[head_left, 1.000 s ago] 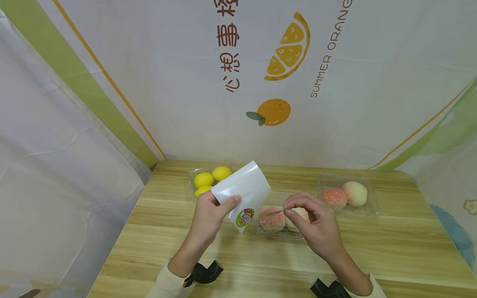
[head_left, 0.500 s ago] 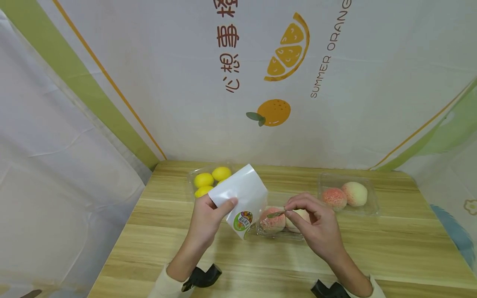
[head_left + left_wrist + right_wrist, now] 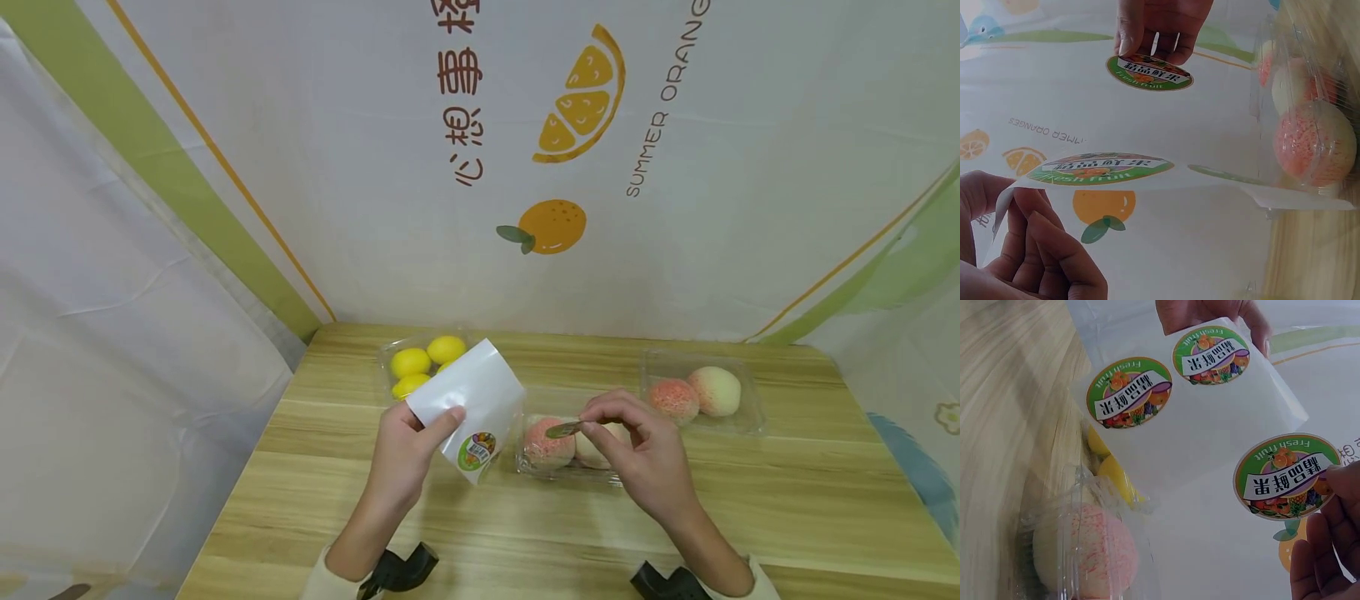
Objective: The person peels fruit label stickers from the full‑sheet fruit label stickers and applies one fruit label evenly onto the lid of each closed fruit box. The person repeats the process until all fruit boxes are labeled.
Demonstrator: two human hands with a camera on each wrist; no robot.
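Note:
My left hand point(image 3: 408, 454) pinches a white sticker sheet point(image 3: 476, 387) between thumb and fingers. Two oval "Fresh fruit" stickers, one of them a green-rimmed sticker point(image 3: 1129, 392), remain on the sheet in the right wrist view. My right hand point(image 3: 641, 450) pinches one loose oval sticker point(image 3: 1288, 477) by its edge, apart from the sheet. Below the right hand sits a clear plastic box point(image 3: 528, 468) with peaches, among them a pinkish peach point(image 3: 547, 446). The right hand partly hides this box in the head view.
At the back left stands a clear box with several lemons point(image 3: 411, 362), partly covered by the sheet. A second clear box point(image 3: 750, 417) with two peaches point(image 3: 714, 392) stands at the back right. Behind the wooden table point(image 3: 300, 500) hangs a printed white cloth point(image 3: 390, 208).
My left hand has moved the sheet a little left and down, away from the right hand. The loose sticker has tilted and shifted slightly right with the right hand.

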